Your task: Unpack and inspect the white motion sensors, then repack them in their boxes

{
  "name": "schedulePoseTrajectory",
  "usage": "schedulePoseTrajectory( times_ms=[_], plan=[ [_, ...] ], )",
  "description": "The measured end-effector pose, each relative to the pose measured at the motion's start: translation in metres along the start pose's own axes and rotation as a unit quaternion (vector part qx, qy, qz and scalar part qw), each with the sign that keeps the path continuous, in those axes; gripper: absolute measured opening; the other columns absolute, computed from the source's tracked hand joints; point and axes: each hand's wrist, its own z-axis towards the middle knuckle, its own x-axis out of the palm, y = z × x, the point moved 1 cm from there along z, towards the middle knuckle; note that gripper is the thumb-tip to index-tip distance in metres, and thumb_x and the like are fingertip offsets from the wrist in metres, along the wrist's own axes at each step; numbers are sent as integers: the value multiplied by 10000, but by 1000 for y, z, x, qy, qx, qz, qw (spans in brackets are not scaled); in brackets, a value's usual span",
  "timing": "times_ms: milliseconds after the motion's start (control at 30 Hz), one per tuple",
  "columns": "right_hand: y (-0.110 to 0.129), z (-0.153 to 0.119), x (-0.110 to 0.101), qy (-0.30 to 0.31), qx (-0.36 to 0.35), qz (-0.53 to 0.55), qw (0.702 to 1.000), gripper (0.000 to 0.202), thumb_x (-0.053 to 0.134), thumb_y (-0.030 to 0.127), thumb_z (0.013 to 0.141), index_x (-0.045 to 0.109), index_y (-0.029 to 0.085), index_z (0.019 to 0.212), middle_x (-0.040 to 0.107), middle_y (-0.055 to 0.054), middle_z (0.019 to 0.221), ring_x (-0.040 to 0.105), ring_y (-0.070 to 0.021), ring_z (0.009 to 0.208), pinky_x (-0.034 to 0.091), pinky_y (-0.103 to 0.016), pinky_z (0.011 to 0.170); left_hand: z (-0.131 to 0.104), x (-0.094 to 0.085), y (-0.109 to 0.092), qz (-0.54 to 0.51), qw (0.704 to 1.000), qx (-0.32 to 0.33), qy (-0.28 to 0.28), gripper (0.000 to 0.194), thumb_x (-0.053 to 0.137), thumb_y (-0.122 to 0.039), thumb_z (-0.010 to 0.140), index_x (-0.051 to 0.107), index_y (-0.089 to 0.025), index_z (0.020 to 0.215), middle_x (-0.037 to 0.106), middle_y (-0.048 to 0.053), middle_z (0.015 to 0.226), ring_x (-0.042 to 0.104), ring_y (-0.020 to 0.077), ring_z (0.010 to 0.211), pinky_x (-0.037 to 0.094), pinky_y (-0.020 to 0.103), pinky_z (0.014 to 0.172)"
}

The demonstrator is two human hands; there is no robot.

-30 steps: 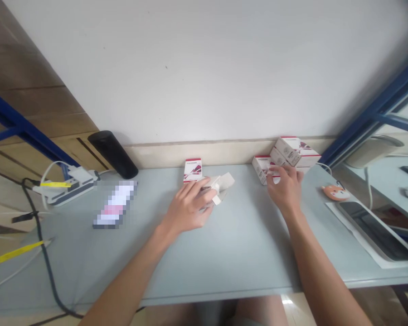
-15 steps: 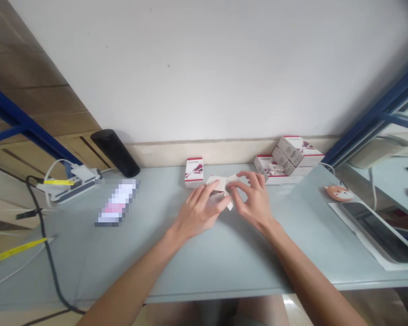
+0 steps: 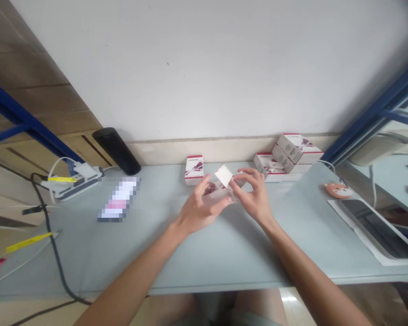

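A small white cardboard box (image 3: pixel 218 196) with dark red print lies between my hands above the desk, its white end flap (image 3: pixel 223 175) sticking up. My left hand (image 3: pixel 201 204) is wrapped round the box's left part, thumb along the near side and fingers on the far side. At the right end, my right hand (image 3: pixel 253 194) has its thumb and index finger pinched by the flap's base, against the box. What lies inside the box cannot be made out.
A similar box (image 3: pixel 194 170) stands behind my left hand. Several more boxes (image 3: pixel 294 156) are stacked at back right. A black cylinder (image 3: pixel 117 151), a power strip (image 3: pixel 80 183) and a blurred phone-like screen (image 3: pixel 119 199) are on the left. An orange animal-faced case (image 3: pixel 339 190) and a dark tablet-like device (image 3: pixel 377 228) sit right.
The box has turned in my hands, so its printed side now shows and the flap stands higher. My left fingers have lifted off the flap and spread along the box's far side.
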Motion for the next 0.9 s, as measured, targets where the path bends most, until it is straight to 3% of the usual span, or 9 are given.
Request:
schedulePoseTrajectory(
  times_ms=[67, 200, 267, 367, 567, 767, 900],
  plan=[
    [-2, 2, -1, -3, -19, -4, 1000, 116, 752, 392, 915, 781, 281, 902, 687, -80, 1149, 611, -299, 1172, 401, -544, 1099, 0, 4, 4, -32, 999, -16, -4, 697, 788, -113, 870, 458, -387, 1420, 364, 127, 1616, 650, 264, 1284, 658, 456, 946],
    [-6, 6, -4, -17, -36, -10, 999, 132, 730, 397, 943, 775, 275, 923, 685, -84, 1126, 635, -290, 1162, 407, -542, 1111, -1, 10, 9, -93, 981, -122, 117, 747, 681, -68, 906, 371, -346, 1526, 488, 146, 1566, 677, 272, 1296, 660, 445, 943],
    [-8, 8, -7, -30, -22, -1, 999, 166, 727, 425, 944, 774, 267, 919, 688, -91, 1151, 639, -289, 1156, 425, -542, 1103, 0, 10, 8, -106, 973, -152, 137, 706, 658, -87, 928, 373, -317, 1532, 582, 135, 1508, 685, 277, 1297, 654, 434, 944],
    [-13, 13, -13, -55, 6, 30, 998, 232, 709, 478, 950, 755, 253, 921, 705, -101, 1169, 655, -285, 1150, 483, -516, 1062, 3, 9, 4, -128, 971, -162, 119, 602, 674, -176, 963, 415, -278, 1497, 638, 139, 1473, 697, 274, 1287, 632, 429, 982],
    [-16, 19, -23, -84, 55, 146, 984, 282, 630, 511, 1000, 663, 232, 975, 735, -117, 1207, 706, -258, 1075, 589, -433, 897, 10, 2, -4, -147, 974, -153, 74, 547, 689, -296, 992, 447, -324, 1481, 659, 104, 1442, 716, 241, 1241, 630, 370, 959],
    [-9, 19, -29, -126, 38, 159, 979, 283, 519, 492, 1073, 610, 227, 1116, 742, -130, 1245, 745, -246, 1048, 597, -417, 868, 16, -5, -12, -155, 975, -139, 75, 541, 666, -285, 1007, 447, -316, 1502, 671, 106, 1401, 714, 239, 1221, 640, 355, 926],
    [-6, 21, -33, -154, 24, 162, 974, 269, 451, 496, 1095, 539, 242, 1103, 732, -125, 1281, 768, -238, 1024, 599, -430, 881, 20, -8, -16, -168, 974, -136, 69, 526, 640, -308, 1025, 456, -316, 1517, 669, 109, 1374, 715, 239, 1193, 645, 382, 938]
  ],
)
